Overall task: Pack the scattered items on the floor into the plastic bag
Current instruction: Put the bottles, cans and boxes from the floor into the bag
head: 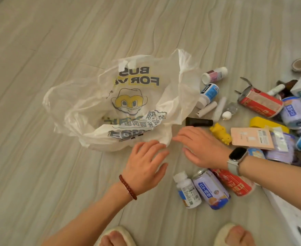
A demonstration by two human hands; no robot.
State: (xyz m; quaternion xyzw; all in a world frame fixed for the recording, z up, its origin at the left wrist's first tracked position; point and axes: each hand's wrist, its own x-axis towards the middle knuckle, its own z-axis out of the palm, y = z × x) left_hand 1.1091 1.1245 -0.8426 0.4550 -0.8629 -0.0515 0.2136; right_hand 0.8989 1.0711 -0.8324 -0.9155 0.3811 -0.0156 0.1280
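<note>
i'd say i'm at the very start: the plastic bag (128, 103) lies open on the floor (39, 157) and, as far as i can see inside, holds nothing yet. my left hand (144, 167) and right hand (199, 148) both hover flat, fingers straight, holding nothing, fingertips at the bag's near edge. everything is still to pack: cans (210, 189), white bottles (214, 75), a black tube (198, 122), a yellow toy (220, 133), all scattered right of the bag.

floor (57, 41): pale wood-grain | slippers (117, 236): cream | right edge: white furniture (291, 215)
</note>
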